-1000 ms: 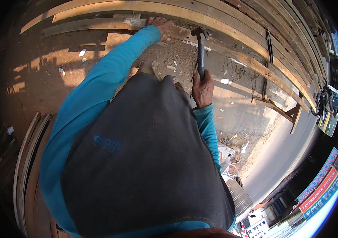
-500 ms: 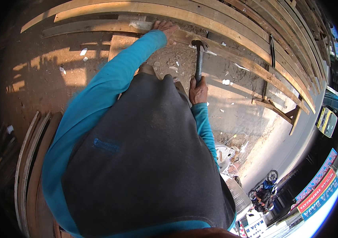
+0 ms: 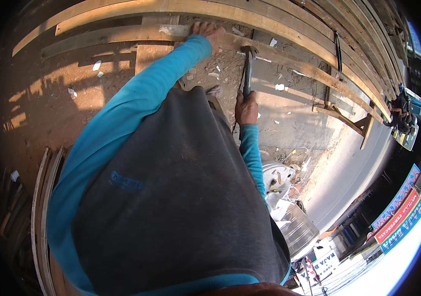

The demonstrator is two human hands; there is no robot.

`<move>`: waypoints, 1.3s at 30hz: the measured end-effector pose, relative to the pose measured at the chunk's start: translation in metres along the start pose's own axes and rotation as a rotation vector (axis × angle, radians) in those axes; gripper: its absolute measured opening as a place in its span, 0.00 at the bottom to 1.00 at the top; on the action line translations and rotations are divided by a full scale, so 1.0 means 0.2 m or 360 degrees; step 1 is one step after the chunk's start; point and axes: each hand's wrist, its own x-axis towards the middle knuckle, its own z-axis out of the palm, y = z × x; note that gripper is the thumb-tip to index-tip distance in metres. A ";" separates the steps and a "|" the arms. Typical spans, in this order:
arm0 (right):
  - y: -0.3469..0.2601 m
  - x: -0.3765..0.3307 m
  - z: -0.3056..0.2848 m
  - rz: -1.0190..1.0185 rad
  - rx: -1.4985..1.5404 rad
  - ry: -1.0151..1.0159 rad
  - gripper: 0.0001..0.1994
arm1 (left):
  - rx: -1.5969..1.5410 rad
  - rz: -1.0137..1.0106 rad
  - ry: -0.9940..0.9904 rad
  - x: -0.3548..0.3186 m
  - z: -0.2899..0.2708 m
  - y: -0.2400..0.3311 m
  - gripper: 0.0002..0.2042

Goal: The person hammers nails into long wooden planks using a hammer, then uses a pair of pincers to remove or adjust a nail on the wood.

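My left hand (image 3: 209, 35) lies over the nearest long wooden plank (image 3: 116, 34), its fingers bent across the board and partly hidden beyond it. In my right hand (image 3: 246, 109) is a claw hammer (image 3: 247, 74), gripped low on its dark handle. The hammer points away from me, and its head appears just short of the plank's near edge, to the right of my left hand. Whether the head touches the wood I cannot tell.
More long planks (image 3: 210, 7) run side by side beyond. A wooden trestle leg (image 3: 366, 129) stands at right. Boards (image 3: 42, 212) stand at lower left. White scraps (image 3: 280, 87) litter the ground. A metal drum (image 3: 297, 232) sits at lower right, near the road (image 3: 336, 195).
The view has shifted slightly. My right hand still grips the hammer, whose head looks a little turned. One motorbike has left the lower right; a dark rider now appears at far right.
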 end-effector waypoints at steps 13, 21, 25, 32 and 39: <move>-0.14 -0.10 0.04 0.0033 0.0887 0.0116 0.21 | -0.0535 0.0222 0.0735 -0.17 0.11 -0.14 0.38; 0.07 -0.01 0.18 0.0005 0.0782 -0.0321 0.21 | -0.0982 -0.0642 0.1241 -0.93 0.24 -0.70 0.26; 0.20 0.06 0.27 -0.0379 0.0385 -0.0042 0.21 | -0.1006 -0.0943 0.1380 -1.10 0.20 -1.14 0.23; -0.15 -0.07 0.18 0.0189 0.0532 -0.0123 0.18 | -0.0236 -0.0964 0.1125 -1.21 0.06 -1.86 0.38; -0.68 -0.21 0.43 0.0603 0.1512 0.0219 0.13 | 0.0112 -0.0301 0.0389 -1.12 -0.22 -2.27 0.43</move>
